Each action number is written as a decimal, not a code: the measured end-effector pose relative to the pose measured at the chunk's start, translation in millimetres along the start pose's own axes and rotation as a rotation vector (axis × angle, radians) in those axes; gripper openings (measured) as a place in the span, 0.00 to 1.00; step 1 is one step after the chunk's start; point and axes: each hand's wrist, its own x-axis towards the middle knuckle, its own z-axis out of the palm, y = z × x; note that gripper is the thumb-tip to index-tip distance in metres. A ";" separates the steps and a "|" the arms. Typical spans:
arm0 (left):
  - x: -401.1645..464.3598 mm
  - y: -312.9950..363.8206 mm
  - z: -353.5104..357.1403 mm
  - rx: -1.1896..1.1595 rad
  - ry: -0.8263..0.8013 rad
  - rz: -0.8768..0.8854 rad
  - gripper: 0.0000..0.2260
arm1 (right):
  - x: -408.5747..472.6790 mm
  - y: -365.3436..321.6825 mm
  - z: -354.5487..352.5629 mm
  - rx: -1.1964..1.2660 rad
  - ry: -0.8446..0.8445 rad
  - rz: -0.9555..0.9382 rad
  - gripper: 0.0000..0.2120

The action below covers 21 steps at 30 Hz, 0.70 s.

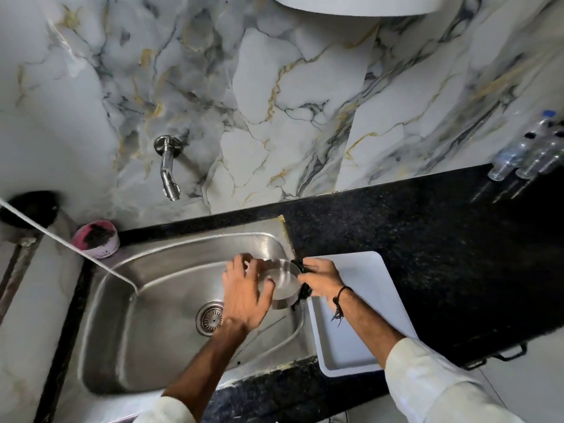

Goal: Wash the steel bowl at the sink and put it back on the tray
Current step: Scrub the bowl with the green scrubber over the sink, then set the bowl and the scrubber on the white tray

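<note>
Head view: left hand (244,296) fingers clamp the round shiny steel bowl (282,280) over the steel sink's (146,315) right edge; right hand (320,280) fingers grip a dark scrubber (300,270) against its rim, white rectangular tray (366,300) just right

Sink basin (146,346) open left of the hands, tap (168,169) overhanging far side, white tray (360,355) bare on right, bottles (531,151) far right

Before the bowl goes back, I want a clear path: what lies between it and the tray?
Only the right hand gripping a dark scrubber against the bowl; the tray is just beyond, per the head view.
</note>
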 end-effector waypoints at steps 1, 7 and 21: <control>4.7 4.5 7.8 -0.065 0.005 -0.114 0.15 | 0.8 5.7 -10.8 -0.002 0.042 -0.009 0.18; 33.8 50.2 56.2 -0.218 -0.352 -0.335 0.11 | 9.3 38.5 -74.4 0.124 0.253 0.020 0.25; 62.1 111.6 157.0 -0.144 -0.478 -0.483 0.13 | 4.6 91.0 -183.3 0.501 0.225 0.260 0.16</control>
